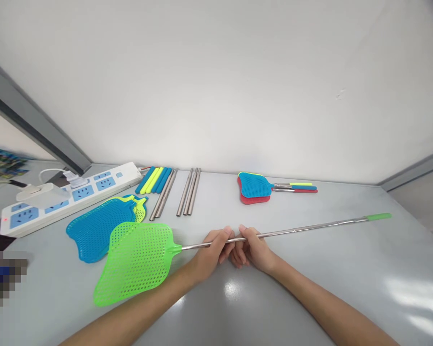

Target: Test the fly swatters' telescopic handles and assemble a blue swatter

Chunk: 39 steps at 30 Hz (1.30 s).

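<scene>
Grey tabletop (346,269) spreads before us, and nearest, our left hand (214,245) and right hand (254,250) meet mid-rod, fingers closed around the green fly swatter (140,262). It runs crosswise, its mesh head at our left, its green grip (379,216) at our right. Beyond the head we see blue mesh heads (101,228) and a power strip (94,193); farther, coloured sleeves (153,180), metal tubes (190,192) and smaller stacked swatters (256,186) near the pale wall (216,86).
</scene>
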{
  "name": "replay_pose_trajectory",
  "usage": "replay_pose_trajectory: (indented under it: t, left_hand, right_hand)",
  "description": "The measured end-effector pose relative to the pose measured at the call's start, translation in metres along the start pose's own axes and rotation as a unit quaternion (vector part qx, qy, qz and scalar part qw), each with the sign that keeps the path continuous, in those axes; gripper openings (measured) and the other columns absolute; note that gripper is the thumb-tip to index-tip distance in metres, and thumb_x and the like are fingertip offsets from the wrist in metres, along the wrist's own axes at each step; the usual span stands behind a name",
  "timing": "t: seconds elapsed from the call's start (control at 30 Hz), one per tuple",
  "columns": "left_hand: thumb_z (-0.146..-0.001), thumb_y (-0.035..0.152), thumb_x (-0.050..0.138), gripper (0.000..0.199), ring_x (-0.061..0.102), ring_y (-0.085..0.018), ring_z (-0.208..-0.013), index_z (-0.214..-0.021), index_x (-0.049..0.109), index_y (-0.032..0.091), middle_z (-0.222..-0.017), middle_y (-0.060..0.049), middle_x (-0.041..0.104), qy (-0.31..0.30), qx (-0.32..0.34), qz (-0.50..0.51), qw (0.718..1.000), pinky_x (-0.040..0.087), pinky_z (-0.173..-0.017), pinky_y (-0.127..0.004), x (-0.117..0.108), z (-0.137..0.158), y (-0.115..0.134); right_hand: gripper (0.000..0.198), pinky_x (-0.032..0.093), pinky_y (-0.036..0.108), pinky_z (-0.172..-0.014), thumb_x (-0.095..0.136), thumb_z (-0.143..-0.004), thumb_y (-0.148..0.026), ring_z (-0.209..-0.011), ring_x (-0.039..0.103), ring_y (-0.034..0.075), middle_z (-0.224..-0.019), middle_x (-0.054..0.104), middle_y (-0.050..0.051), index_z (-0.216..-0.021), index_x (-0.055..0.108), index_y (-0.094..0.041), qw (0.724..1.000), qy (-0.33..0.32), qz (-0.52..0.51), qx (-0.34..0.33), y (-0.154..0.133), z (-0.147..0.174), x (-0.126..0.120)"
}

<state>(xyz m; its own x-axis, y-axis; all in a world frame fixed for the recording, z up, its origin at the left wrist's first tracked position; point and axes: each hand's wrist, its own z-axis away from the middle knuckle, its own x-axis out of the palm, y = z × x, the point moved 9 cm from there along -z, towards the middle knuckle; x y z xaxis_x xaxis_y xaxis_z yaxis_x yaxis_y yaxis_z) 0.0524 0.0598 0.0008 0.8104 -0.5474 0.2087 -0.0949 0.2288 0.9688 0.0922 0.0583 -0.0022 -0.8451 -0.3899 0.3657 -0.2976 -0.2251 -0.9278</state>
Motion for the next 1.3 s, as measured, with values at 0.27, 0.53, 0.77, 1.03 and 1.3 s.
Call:
replay_pose_trajectory:
  t: [0.27,0.53,0.77,1.03,1.3]
  left_hand:
    - [-0.083,0.039,0.028,0.048,0.051,-0.013,-0.049,-0.042,0.038,0.017,-0.039,0.001,0.043,0.015,0.027,0.051,0.998,0.039,-0.054,-0.024,-0.003,-0.004,0.006]
    - [-0.082,0.034,0.033,0.041,0.028,-0.007,-0.035,-0.045,0.033,0.017,-0.033,0.006,0.024,0.069,0.029,0.08,0.994,0.023,-0.04,-0.022,-0.016,-0.004,0.005]
    - [-0.082,0.035,0.033,0.042,0.029,-0.007,-0.034,-0.044,0.033,0.017,-0.033,0.006,0.025,0.068,0.019,0.074,0.995,0.024,-0.04,-0.022,-0.017,-0.004,0.002]
    - [-0.083,0.037,0.03,0.045,0.031,-0.008,-0.034,-0.042,0.033,0.017,-0.032,0.006,0.024,0.064,0.013,0.08,0.995,0.024,-0.04,-0.022,-0.018,-0.005,0.001]
    - [-0.082,0.041,0.028,0.047,0.029,-0.006,-0.032,-0.043,0.038,0.016,-0.032,0.005,0.029,0.011,-0.004,0.061,0.998,0.026,-0.04,-0.021,-0.007,-0.005,-0.001]
  right_hand:
    - [0.047,0.027,0.025,-0.042,0.035,-0.081,-0.031,-0.035,0.04,0.011,-0.032,0.036,-0.003,-0.037,0.044,-0.016,0.998,0.058,-0.014,-0.015,-0.005,0.001,-0.008]
    - [0.042,0.024,0.025,-0.043,0.043,-0.077,-0.026,-0.034,0.035,0.009,-0.032,0.027,-0.006,-0.037,0.037,-0.017,0.967,0.194,-0.135,-0.093,-0.021,0.003,-0.032]
    - [0.043,0.027,0.025,-0.044,0.041,-0.078,-0.031,-0.034,0.037,0.009,-0.032,0.03,-0.005,-0.037,0.037,-0.017,0.977,0.162,-0.121,-0.064,-0.017,0.0,-0.027]
    - [0.048,0.028,0.026,-0.044,0.035,-0.081,-0.033,-0.036,0.04,0.011,-0.031,0.032,-0.003,-0.038,0.046,-0.016,0.985,0.132,-0.083,-0.067,-0.015,0.0,-0.02]
    - [0.05,0.029,0.026,-0.041,0.035,-0.08,-0.034,-0.034,0.041,0.012,-0.03,0.035,-0.002,-0.034,0.044,-0.017,0.983,0.127,-0.115,-0.066,-0.015,-0.001,-0.021]
